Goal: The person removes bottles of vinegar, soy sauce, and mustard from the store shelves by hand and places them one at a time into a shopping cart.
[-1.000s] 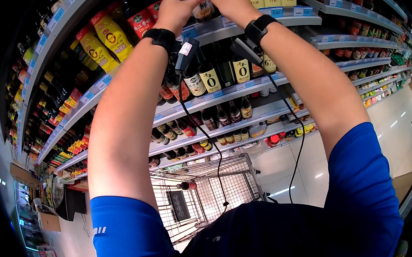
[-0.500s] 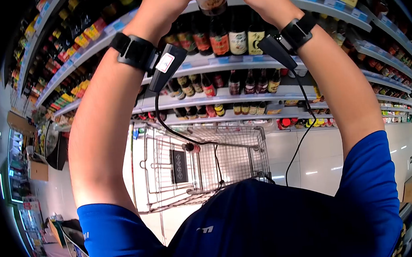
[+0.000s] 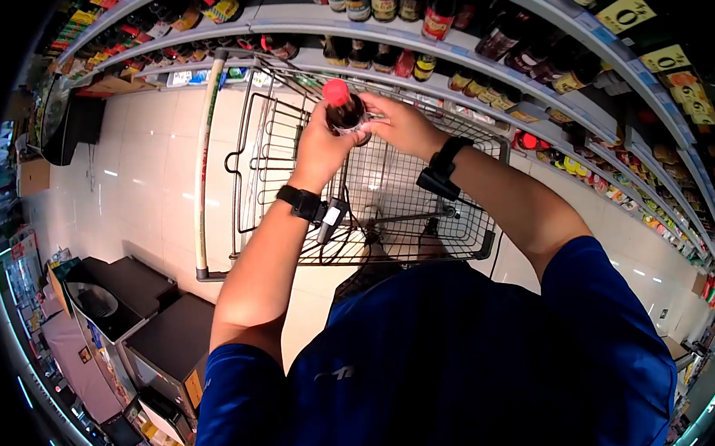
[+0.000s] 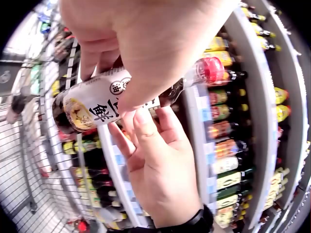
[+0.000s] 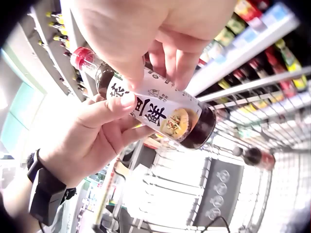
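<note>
Red-capped and dark, the sauce bottle (image 3: 343,112) is no longer up at the high shelf where it was half a second ago. It is now held lower, over the far end of the wire cart (image 3: 423,218), near the shelves (image 3: 464,91). Both hands grip it. The left hand (image 3: 319,147) curls round the labelled body from the left, thumb across the label, and the right hand (image 3: 400,125) wraps its fingers round from the right.

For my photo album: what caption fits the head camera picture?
Left hand and right hand hold a red-capped bottle over a wire shopping cart beside stocked shelves.
</note>
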### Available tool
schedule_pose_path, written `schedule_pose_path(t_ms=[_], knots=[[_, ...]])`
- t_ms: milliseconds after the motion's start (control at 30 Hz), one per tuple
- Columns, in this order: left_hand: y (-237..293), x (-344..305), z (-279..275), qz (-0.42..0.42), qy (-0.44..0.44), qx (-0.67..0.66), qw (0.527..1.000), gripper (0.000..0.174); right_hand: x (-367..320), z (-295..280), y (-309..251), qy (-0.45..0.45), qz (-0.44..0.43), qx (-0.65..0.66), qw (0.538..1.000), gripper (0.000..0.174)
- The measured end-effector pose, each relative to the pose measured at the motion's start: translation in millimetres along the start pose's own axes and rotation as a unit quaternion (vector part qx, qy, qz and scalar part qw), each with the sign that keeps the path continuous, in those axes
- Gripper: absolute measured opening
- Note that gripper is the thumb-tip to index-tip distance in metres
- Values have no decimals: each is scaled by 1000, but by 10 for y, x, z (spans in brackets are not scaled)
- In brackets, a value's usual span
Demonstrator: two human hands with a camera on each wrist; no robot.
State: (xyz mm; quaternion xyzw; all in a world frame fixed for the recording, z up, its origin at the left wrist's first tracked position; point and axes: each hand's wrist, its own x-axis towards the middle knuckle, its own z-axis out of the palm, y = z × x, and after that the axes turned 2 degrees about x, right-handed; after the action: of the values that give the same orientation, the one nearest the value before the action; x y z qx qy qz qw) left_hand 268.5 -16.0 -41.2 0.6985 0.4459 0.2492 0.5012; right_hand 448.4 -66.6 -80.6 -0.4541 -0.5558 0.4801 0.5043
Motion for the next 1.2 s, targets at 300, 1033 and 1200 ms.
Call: schedule_pose_path(t_ms=[300, 1033, 1200], knots=[[-2041, -354, 757, -184, 36, 125, 974, 58, -497, 566, 1843, -45, 156, -129, 978, 51], [-3789, 312, 1228, -253, 176, 149, 940, 42, -35, 906, 3632, -35, 220, -186, 957, 48], [-3886, 291, 1289, -256, 196, 114, 940, 41, -110, 1028, 3863, 38, 212, -97, 972, 48]])
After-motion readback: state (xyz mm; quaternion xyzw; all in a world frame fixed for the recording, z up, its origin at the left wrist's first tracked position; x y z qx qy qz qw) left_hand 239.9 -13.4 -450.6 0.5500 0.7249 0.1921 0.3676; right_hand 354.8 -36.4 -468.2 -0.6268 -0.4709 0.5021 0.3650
